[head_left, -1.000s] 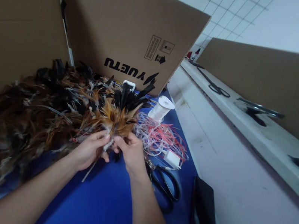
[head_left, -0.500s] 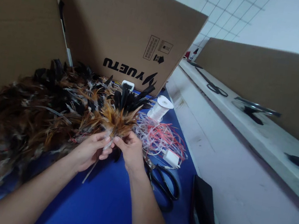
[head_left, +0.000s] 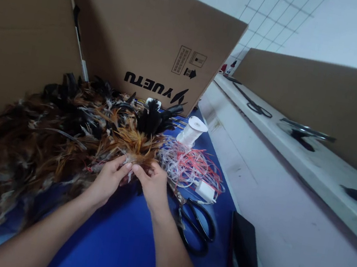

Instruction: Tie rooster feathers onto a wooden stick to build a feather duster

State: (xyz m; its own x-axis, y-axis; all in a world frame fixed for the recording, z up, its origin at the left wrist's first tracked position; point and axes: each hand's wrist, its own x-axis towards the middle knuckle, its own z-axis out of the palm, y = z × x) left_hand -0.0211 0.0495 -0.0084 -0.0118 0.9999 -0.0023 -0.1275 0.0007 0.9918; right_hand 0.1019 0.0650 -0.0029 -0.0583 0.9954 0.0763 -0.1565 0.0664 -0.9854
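Note:
Between my two hands is a bunch of feathers (head_left: 142,139), golden-brown low down and black at the tips, fanned away from me. My left hand (head_left: 112,175) pinches its pale base from the left. From the right, my right hand (head_left: 150,181) grips the same base, the thumbs almost meeting. A bit of whitish strip hangs below the thumbs; the undersides of the fingers are hidden. A large heap of brown and black feathers (head_left: 28,141) lies left of my hands. Black-handled scissors (head_left: 193,221) rest beside my right wrist.
Right of the hands lie tangled white and red strips (head_left: 190,162), a white charger (head_left: 205,191) and a white spool (head_left: 192,131). A black phone-like case (head_left: 245,252) sits at the right edge of the blue table (head_left: 113,245). Cardboard (head_left: 154,30) stands behind.
The feather bunch has tipped lower and away from me, and its black tips have shifted. The long pale strip below my left hand now shows only as a short end.

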